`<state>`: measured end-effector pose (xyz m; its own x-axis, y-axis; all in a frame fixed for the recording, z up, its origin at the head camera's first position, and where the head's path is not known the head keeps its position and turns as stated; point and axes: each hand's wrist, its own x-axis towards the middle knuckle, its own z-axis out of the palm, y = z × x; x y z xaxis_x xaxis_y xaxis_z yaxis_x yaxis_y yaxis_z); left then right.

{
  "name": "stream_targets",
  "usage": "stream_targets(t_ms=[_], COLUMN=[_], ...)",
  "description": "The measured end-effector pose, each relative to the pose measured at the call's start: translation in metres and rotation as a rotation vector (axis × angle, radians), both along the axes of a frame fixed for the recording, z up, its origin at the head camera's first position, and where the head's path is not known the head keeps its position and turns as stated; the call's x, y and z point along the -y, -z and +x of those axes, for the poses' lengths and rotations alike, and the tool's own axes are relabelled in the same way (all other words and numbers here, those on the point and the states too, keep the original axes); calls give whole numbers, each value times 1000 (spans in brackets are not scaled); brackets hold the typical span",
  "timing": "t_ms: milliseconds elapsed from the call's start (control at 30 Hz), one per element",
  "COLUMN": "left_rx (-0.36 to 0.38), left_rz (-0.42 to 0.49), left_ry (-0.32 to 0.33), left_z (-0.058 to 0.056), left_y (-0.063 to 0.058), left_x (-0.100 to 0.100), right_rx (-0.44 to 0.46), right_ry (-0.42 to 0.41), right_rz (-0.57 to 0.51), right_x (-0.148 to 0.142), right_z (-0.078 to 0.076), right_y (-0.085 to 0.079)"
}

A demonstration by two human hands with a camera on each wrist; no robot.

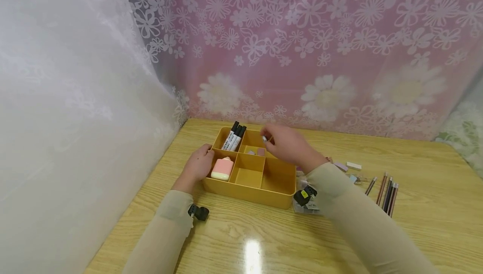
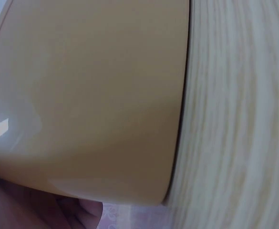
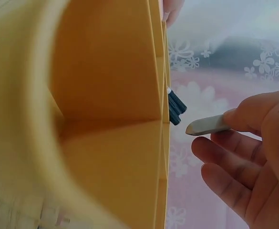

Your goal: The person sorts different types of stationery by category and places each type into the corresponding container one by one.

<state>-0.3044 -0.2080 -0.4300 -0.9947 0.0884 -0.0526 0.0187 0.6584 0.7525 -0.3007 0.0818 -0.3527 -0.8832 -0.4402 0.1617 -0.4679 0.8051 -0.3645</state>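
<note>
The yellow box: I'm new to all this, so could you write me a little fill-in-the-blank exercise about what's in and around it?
1. The markers in the yellow box have ____ caps.
2. The pink-and-cream item sits in the box's near ____ corner.
3. The small pale piece is pinched by the person's ____ hand.
4. The pencils lie on the wooden ____.

Missing words: black; left; right; table.

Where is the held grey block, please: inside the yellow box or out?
Out: the right hand pinches the grey block above and clear of the yellow box.
</note>
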Motion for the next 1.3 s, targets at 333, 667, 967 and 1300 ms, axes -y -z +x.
stream_targets(t_ms=[333,667,967,1300], left_rx=[11,7,9,10], left_rz=[-5,-12,-7,8], left_ry=[-7,-7,-3,-16], left_z=[-1,-1,-2,-2], left_y=[2,1,2,3], left_x=[-3,-2,-1,0], right_rx=[-6,-3,-4,34], right_ry=[33,41,76,151], right_rz=[4,-7,29,81], right_x=[9,-20,-60,-106], right_z=[-3,-4,-4,-5], right_y=[3,5,10,27])
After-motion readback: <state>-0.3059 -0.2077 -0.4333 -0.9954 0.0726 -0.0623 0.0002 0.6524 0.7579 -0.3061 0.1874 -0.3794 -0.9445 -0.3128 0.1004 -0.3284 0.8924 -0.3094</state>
